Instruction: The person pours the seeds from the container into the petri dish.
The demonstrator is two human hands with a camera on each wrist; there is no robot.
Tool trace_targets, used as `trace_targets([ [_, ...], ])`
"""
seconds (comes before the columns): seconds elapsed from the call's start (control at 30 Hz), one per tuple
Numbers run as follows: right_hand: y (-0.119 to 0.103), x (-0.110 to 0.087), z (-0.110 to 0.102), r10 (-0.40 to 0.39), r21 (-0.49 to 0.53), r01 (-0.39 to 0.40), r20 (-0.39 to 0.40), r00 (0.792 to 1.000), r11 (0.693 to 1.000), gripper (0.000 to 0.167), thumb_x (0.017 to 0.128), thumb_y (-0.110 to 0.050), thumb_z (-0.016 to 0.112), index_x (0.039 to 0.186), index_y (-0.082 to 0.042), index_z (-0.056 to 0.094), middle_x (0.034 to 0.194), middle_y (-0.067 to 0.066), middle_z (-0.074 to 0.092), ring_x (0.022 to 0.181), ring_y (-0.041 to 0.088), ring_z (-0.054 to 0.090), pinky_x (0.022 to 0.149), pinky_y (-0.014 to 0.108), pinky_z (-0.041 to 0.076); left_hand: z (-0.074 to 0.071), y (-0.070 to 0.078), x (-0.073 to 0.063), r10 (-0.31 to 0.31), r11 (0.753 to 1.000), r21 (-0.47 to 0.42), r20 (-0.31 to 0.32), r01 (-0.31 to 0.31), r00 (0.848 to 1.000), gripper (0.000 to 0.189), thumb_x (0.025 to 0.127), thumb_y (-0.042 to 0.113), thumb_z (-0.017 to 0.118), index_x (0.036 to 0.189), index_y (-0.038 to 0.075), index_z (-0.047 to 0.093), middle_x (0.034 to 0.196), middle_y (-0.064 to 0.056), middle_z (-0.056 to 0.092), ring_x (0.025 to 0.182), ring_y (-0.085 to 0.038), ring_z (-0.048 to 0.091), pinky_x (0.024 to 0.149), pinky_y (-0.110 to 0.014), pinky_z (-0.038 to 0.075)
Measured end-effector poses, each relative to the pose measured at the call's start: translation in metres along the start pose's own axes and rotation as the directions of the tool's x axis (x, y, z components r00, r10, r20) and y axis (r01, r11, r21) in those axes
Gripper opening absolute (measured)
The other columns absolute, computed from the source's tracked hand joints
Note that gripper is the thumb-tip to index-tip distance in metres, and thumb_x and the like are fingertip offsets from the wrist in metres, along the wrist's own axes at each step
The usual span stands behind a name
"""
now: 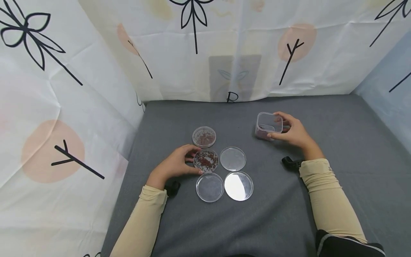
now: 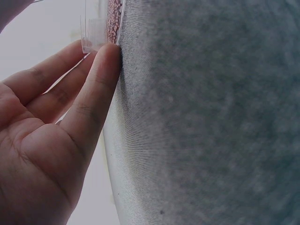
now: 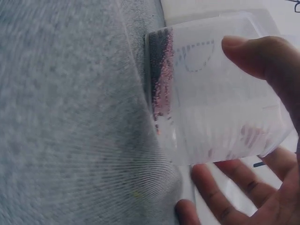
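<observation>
My left hand (image 1: 174, 162) grips a round petri dish (image 1: 206, 160) of reddish-brown granules by its side, thumb at the near edge and fingers at the far edge. In the left wrist view, the granules (image 2: 114, 23) show as a layer inside the dish, low against the cloth. My right hand (image 1: 295, 132) holds a clear plastic tub (image 1: 261, 125) between thumb and fingers, farther right. Pinkish-red granules (image 3: 163, 89) lie along the tub's bottom in the right wrist view. The tub stands at or just above the cloth; I cannot tell which.
Another petri dish (image 1: 204, 137) with reddish bits stands behind the held one. Three see-through dishes or lids lie nearby: one at the right (image 1: 232, 159), one in front (image 1: 209, 187), and a shiny one (image 1: 239, 186). Printed white curtains (image 1: 179, 71) border the grey tablecloth (image 1: 276, 214).
</observation>
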State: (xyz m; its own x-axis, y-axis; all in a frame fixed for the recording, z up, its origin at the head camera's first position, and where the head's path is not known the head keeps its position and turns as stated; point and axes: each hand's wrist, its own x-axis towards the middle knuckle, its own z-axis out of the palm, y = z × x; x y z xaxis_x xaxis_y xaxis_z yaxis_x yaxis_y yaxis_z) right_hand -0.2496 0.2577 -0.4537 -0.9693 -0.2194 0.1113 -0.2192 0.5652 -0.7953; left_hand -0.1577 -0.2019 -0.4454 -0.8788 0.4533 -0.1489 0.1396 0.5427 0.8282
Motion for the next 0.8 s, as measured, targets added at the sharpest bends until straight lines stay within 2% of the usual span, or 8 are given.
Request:
trace_targets([
  [0.17,-0.005,-0.001,0.0,0.031,-0.002,-0.03,0.045,0.999,1.0,0.089,0.085,-0.011,0.088,0.161,-0.008,0.041,0.148,0.03,0.054,0.126,0.048,0.059,0.078,0.003,0.046,0.0,0.0,-0.001,-0.007,1.0,0.013,-0.002,0.007,1.0,0.081,0.077,0.018,0.098,0.147,0.007,0.058,0.145,-0.015,0.06,0.128,-0.033,0.065,0.108,-0.043,0.058],
  [0.27,-0.01,-0.003,0.0,0.049,-0.053,-0.045,0.064,0.997,0.998,0.097,0.087,-0.018,0.088,0.166,-0.01,0.033,0.15,0.029,0.052,0.126,0.049,0.06,0.079,0.004,0.045,0.001,-0.001,-0.002,-0.009,1.0,0.011,-0.001,0.009,1.0,0.081,0.077,0.018,0.098,0.147,0.007,0.058,0.145,-0.015,0.06,0.128,-0.033,0.065,0.108,-0.043,0.058],
  [0.4,-0.014,-0.004,0.0,0.014,-0.136,-0.008,0.045,0.999,0.991,0.111,0.085,-0.024,0.089,0.171,-0.012,0.02,0.15,0.032,0.045,0.125,0.05,0.058,0.092,0.028,0.052,0.001,-0.002,-0.002,-0.012,1.0,0.012,-0.001,0.012,1.0,0.082,0.077,0.018,0.098,0.147,0.008,0.058,0.145,-0.014,0.059,0.128,-0.033,0.065,0.108,-0.043,0.058],
  [0.5,-0.019,-0.005,0.002,-0.025,-0.187,0.025,0.004,1.0,0.982,0.12,0.081,-0.025,0.091,0.172,-0.016,0.014,0.152,0.034,0.04,0.126,0.05,0.053,0.1,0.057,0.047,0.0,-0.002,-0.003,-0.011,1.0,0.019,-0.001,0.011,1.0,0.082,0.077,0.018,0.098,0.147,0.008,0.058,0.145,-0.013,0.06,0.129,-0.032,0.064,0.108,-0.042,0.058],
  [0.53,-0.022,-0.005,0.002,-0.032,-0.209,0.03,-0.008,0.999,0.978,0.122,0.08,-0.027,0.092,0.173,-0.018,0.013,0.154,0.034,0.038,0.128,0.049,0.051,0.101,0.063,0.045,0.0,-0.002,-0.003,-0.01,1.0,0.022,-0.001,0.01,1.0,0.082,0.077,0.018,0.098,0.147,0.008,0.058,0.145,-0.013,0.06,0.129,-0.032,0.064,0.108,-0.042,0.058],
  [0.6,-0.028,-0.006,0.002,-0.047,-0.245,0.04,-0.022,0.999,0.969,0.122,0.078,-0.029,0.094,0.172,-0.019,0.017,0.157,0.032,0.036,0.132,0.05,0.047,0.105,0.07,0.041,0.0,-0.001,-0.003,-0.009,1.0,0.024,-0.003,0.009,1.0,0.081,0.077,0.018,0.098,0.147,0.008,0.058,0.145,-0.013,0.06,0.129,-0.032,0.064,0.108,-0.042,0.058],
  [0.67,-0.036,-0.007,0.003,-0.054,-0.275,0.044,-0.028,0.998,0.961,0.114,0.079,-0.032,0.094,0.17,-0.018,0.027,0.158,0.028,0.038,0.136,0.049,0.044,0.108,0.073,0.038,0.0,0.0,-0.004,-0.011,1.0,0.019,-0.003,0.011,1.0,0.081,0.077,0.017,0.098,0.147,0.008,0.058,0.145,-0.013,0.059,0.129,-0.032,0.064,0.109,-0.042,0.058],
  [0.8,-0.05,-0.008,0.006,-0.107,-0.309,0.09,-0.038,0.994,0.947,0.094,0.077,-0.033,0.096,0.156,-0.009,0.051,0.154,0.023,0.044,0.141,0.047,0.039,0.111,0.072,0.037,-0.001,0.0,-0.004,-0.014,1.0,0.009,-0.004,0.014,1.0,0.081,0.077,0.016,0.098,0.147,0.007,0.058,0.145,-0.014,0.059,0.129,-0.032,0.064,0.109,-0.042,0.058],
])
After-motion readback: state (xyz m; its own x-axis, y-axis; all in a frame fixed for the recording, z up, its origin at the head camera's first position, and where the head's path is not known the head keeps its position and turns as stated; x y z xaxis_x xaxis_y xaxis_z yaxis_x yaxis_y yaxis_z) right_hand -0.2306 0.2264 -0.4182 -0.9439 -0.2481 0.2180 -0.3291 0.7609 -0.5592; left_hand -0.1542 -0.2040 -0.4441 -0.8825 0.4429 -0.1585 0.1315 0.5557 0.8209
